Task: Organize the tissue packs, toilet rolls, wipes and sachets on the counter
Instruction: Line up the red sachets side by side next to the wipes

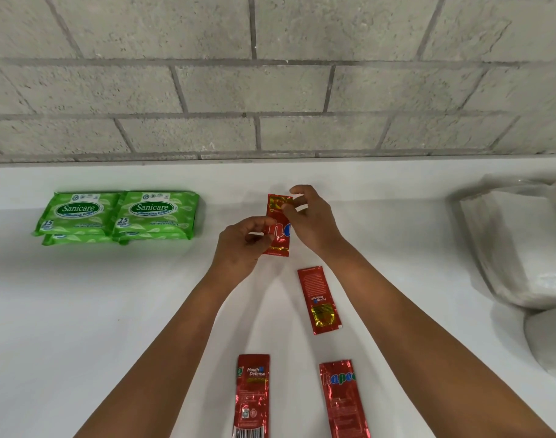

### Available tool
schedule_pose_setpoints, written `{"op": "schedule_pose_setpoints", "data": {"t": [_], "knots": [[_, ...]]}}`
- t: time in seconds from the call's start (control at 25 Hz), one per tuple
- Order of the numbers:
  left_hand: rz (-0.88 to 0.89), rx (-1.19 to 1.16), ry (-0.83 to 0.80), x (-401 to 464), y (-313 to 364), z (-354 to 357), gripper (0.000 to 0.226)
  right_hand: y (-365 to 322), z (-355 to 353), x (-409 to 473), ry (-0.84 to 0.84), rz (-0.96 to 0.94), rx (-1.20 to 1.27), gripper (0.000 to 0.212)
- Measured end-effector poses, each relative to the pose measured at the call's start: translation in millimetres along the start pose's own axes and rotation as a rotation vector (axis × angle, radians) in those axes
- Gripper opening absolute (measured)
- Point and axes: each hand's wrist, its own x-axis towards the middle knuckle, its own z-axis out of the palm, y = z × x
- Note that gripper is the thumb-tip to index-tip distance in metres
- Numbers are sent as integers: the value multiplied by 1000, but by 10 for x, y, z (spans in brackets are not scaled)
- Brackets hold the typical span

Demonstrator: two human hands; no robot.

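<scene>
Gripping red sachet (278, 226) between left hand (242, 245) at lower edge, right hand (308, 216) at top.

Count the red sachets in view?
4. One sachet held in both hands; middle sachet lying right of centre; near-left sachet and near-right sachet at the bottom edge. Others may lie out of frame.

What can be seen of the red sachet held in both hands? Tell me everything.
The held red sachet is a narrow, glossy foil packet, crinkled, with a gold patch near its top and large coloured letters partly hidden across its middle. It stands roughly upright, long side vertical, in front of the white counter, whether lifted or resting is unclear. The right hand pinches its upper edge; the left hand grips its lower left side.
</scene>
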Motion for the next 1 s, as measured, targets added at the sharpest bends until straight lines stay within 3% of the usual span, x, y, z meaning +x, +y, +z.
{"op": "schedule_pose_setpoints", "data": {"t": [0.16, 0.4, 0.6, 1.0], "knots": [[56, 388, 65, 116, -222, -55, 26, 240, -27, -32, -30, -76, -310, 36], [89, 605, 84, 230, -390, -100, 27, 537, -53, -32, -266, -140, -713, 53], [208, 725, 147, 257, -472, -94, 33, 704, -79, 0, -260, -159, -756, 57], [201, 750, 201, 342, -481, -81, 32, 744, -83, 11, -217, -176, -701, 55]]}}
